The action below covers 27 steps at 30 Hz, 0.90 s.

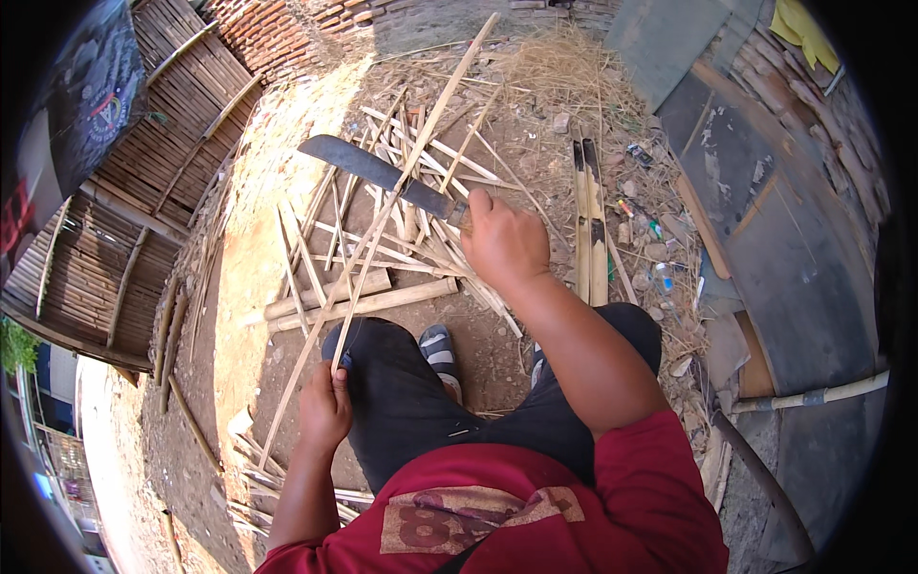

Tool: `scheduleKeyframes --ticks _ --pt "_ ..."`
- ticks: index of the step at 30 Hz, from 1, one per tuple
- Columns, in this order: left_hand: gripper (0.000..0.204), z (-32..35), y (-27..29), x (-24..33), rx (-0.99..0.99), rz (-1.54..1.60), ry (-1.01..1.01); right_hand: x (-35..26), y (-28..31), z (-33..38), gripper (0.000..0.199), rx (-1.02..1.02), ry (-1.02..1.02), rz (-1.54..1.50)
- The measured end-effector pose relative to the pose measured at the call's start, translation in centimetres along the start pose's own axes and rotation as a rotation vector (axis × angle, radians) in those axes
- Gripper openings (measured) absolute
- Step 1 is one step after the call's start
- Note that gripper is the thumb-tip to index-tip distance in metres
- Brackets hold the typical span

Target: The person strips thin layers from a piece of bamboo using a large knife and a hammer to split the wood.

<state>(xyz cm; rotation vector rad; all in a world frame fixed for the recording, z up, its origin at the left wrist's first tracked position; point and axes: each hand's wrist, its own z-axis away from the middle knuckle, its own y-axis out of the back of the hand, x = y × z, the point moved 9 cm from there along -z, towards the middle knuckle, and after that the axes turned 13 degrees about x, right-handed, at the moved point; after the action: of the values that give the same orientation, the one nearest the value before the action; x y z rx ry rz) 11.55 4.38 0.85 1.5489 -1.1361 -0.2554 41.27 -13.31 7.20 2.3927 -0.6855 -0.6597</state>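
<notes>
My right hand (505, 241) is closed round the handle of a machete (356, 159), whose broad dark blade points to the far left. A long pale bamboo strip (449, 91) crosses the blade at its middle. On the far side the strip is one piece; on the near side it runs as two thin lengths. One of these ends in my left hand (325, 409), pinched between thumb and fingers beside my left knee. The other length (287, 402) slants past that hand to the lower left. Both hands are above a loose pile of bamboo strips (382, 239).
Two thick bamboo pieces (382, 298) lie before my feet. Split dark-edged bamboo (590, 230) lies to the right, near scattered litter (660, 249). Woven bamboo panels (143, 191) stand left; dark boards (765, 220) lean right. More strips (251, 497) lie by my left forearm.
</notes>
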Motion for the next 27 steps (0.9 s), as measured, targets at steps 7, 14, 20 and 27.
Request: scheduleKeyframes --ticks 7,14,20,27 --pt "0.032 0.1 0.2 -1.4 -0.015 -0.010 -0.047 0.3 -0.6 0.2 0.028 -0.213 -0.003 -0.051" --pt "0.046 1.9 -0.6 -1.4 -0.160 0.312 0.044 -0.9 -1.2 0.3 0.020 -0.184 0.105 -0.068" --pt "0.047 2.1 0.0 -2.7 -0.333 0.441 0.165 1.0 -2.2 -0.3 0.009 -0.085 0.132 0.029" --pt "0.041 3.4 -0.2 -2.9 -0.531 0.564 0.465 3.1 -4.8 1.0 0.022 -0.245 -0.131 -0.080"
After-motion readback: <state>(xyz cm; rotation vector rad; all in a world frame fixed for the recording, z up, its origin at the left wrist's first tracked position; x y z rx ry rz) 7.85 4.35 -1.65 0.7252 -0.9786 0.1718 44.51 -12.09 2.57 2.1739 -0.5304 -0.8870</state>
